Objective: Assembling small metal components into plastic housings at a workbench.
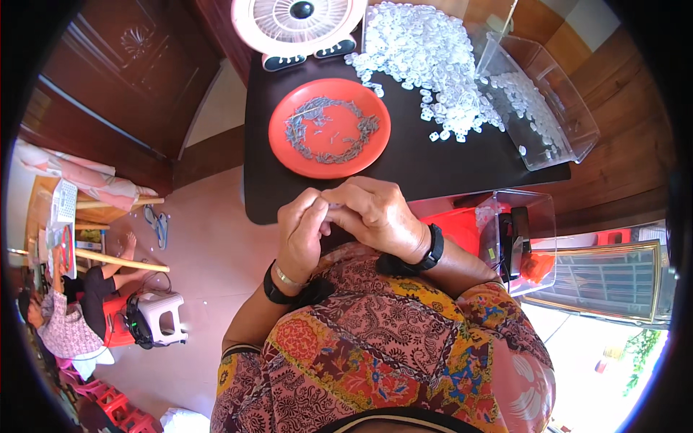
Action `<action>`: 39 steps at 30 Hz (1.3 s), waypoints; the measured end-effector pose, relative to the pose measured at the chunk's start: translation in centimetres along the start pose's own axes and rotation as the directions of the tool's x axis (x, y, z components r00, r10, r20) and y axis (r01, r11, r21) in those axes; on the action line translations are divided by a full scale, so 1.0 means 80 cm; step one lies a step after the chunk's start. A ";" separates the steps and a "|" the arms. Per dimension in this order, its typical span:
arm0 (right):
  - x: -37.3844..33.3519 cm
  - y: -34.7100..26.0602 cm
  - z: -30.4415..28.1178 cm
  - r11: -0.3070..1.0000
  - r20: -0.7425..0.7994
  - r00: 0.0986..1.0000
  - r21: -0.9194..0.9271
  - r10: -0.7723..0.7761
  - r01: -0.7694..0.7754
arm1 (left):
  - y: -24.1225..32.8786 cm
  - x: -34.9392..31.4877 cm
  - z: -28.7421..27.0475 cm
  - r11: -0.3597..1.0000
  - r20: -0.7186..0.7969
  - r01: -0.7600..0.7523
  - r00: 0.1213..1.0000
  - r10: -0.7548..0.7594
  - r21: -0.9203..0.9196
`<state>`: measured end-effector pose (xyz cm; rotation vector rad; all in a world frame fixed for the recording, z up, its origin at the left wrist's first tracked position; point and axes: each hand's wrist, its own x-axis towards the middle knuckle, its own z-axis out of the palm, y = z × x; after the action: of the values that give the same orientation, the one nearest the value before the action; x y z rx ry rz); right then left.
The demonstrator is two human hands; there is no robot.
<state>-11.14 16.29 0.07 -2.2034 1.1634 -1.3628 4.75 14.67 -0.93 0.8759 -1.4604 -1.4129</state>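
My left hand and my right hand meet in front of my chest, by the table's near edge. The fingers of both are bent and closed together at the tips. Whatever lies between them is too small or hidden to make out. Just beyond them a round red plate rests on the dark table. Thin grey pin-like pieces form a rough ring in it. To the far right of the plate spreads a large heap of small clear plastic pieces.
A clear bin, tilted, holds more clear pieces at the table's right. A white fan stands at the back. Below the table's right side is another clear box. Another person sits at far left, beside a white stool.
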 end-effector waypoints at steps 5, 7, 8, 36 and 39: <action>-0.017 0.015 -0.052 0.999 -0.185 0.982 0.015 0.047 -0.045 | 0.000 0.009 -0.015 0.974 -0.159 -0.074 0.981 0.109 0.212; -0.025 0.023 -0.097 0.991 -0.312 0.947 -0.081 0.080 -0.110 | -0.003 0.021 -0.033 0.934 -0.360 -0.124 0.899 0.248 0.335; -0.036 0.028 -0.119 0.971 -0.403 0.892 -0.025 0.206 -0.236 | -0.008 0.026 -0.051 0.897 -0.356 -0.149 0.881 0.312 0.417; -0.101 0.146 -0.232 0.724 -0.463 0.611 0.104 0.642 -0.682 | -0.051 0.038 -0.082 0.503 -0.342 0.235 0.931 0.130 0.832; -0.098 0.146 -0.233 0.725 -0.480 0.600 0.118 0.640 -0.679 | -0.049 0.041 -0.082 0.507 -0.345 0.239 0.930 0.125 0.828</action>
<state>-34.32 17.85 -2.42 -1.1943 1.9840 -1.5473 9.40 8.92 -4.79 1.7224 -1.8349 -0.3789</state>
